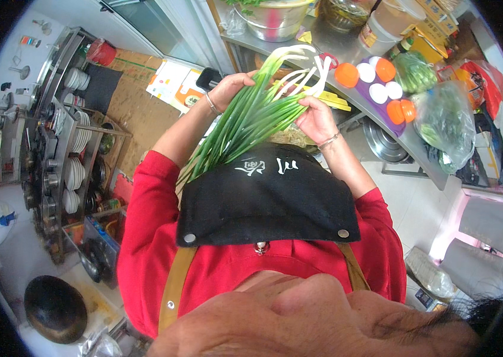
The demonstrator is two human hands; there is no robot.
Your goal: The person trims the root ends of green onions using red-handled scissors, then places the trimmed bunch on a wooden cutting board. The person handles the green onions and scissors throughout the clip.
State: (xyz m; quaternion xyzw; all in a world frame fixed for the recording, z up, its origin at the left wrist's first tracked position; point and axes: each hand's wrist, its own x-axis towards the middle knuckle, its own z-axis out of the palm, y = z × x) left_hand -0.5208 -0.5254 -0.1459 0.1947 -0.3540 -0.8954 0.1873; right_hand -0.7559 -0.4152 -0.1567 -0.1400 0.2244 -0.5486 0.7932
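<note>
A large bunch of spring onions (245, 114) is held up in front of my black apron (269, 201), white ends away from me and green leaves trailing down to the left. My left hand (233, 89) grips the bunch at its left side, near where green turns to white. On the other side, my right hand (316, 118) has its fingers and thumb closed on the stalks below several white ends. Both wrists wear a metal bangle. Part of a yellow plastic object (334, 101) shows behind the white ends.
A steel table (421, 156) at the right bears orange and white lids (367, 72), bagged green vegetables (445, 116) and plastic tubs (378, 35). A steel pot (274, 20) stands at its far end. Racks with stacked plates (75, 172) stand at the left; a black wok (55, 309) lies lower left.
</note>
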